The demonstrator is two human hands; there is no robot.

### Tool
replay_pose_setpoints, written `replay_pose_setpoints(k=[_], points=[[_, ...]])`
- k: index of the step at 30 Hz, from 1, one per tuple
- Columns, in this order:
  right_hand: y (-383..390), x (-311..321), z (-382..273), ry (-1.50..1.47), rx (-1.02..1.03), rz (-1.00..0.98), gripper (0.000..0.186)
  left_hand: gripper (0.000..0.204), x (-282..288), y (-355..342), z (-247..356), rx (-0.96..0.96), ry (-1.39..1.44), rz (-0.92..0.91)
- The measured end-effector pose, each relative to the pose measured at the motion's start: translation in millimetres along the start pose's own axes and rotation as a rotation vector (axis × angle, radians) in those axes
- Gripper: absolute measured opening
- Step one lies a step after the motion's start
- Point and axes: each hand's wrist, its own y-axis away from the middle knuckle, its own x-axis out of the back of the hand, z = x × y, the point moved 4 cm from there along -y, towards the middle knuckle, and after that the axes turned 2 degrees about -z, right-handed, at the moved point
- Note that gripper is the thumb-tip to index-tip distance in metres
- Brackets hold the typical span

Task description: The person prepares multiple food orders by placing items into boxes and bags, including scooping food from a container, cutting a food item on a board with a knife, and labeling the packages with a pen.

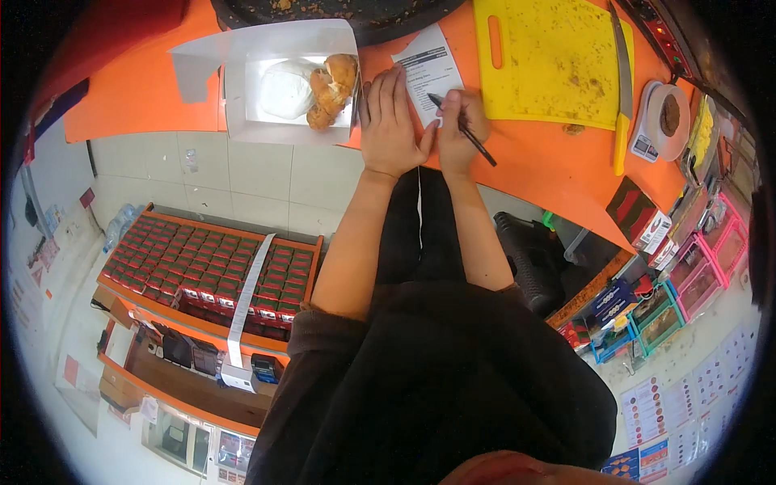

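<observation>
A printed paper slip (432, 77) lies on the orange counter (525, 162) in front of me. My left hand (392, 125) rests flat along the slip's left edge, fingers stretched forward, close to an open white food box (242, 81). In that box sit fried chicken pieces (333, 90) and a white wrapped mound (288, 88). My right hand (466, 133) is closed round a black pen (477, 145), whose tip is at the slip's right edge.
A yellow cutting board (550, 65) with crumbs lies to the right, beside a yellow-handled knife (622, 105). Further right is a small scale (644, 141) carrying a bowl. A dark pan (323, 20) stands at the far edge. Shelves of stacked red-green boxes (210, 259) stand lower left.
</observation>
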Motion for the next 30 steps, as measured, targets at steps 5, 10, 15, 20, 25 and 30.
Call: replay_pose_setpoints(k=[5,10,15,20,25,30], points=[[-4,-1,-1,0.156,0.029,-0.026,0.016,0.08,-2,0,-1,-0.007,-0.022,-0.013],[1,-7,-6,0.084,0.021,-0.059,0.017,0.081,-1,1,-3,-0.018,-0.016,-0.01],[3,-3,-4,0.147,0.018,-0.05,0.022,0.082,-1,1,-2,-0.024,-0.031,-0.001],[2,3,0,0.105,0.024,0.08,0.021,0.081,-2,1,0,-0.027,-0.02,0.023],[3,8,-1,0.172,0.023,0.038,0.017,0.08,-2,1,0,-0.024,-0.022,0.013],[-18,12,-31,0.265,0.166,0.043,0.012,0.085,3,3,-1,-0.039,-0.025,0.018]])
